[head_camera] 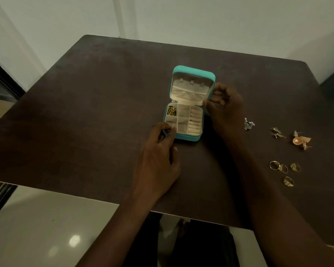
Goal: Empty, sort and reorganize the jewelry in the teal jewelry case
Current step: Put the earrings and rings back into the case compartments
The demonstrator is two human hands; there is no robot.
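Teal jewelry case [189, 105] open — fingers [167, 130] touching its front-left corner.

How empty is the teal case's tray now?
Nearly empty: in the teal case, only the far-left compartment holds gold and green pieces; the other compartments and the ring rolls show bare cream lining.

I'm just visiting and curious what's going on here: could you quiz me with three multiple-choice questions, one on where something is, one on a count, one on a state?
1. Where are the gold pieces left in the case?
A. far-left compartment
B. ring rolls
C. lid pocket

2. How many rings lie on the table?
A. one
B. four
C. seven

3. The case lid is:
A. zipped shut
B. removed
C. open, upright

Answers: 1 A, gold pieces sit there; 2 B, four loose bands near the right edge; 3 C, its cream lining faces the camera.
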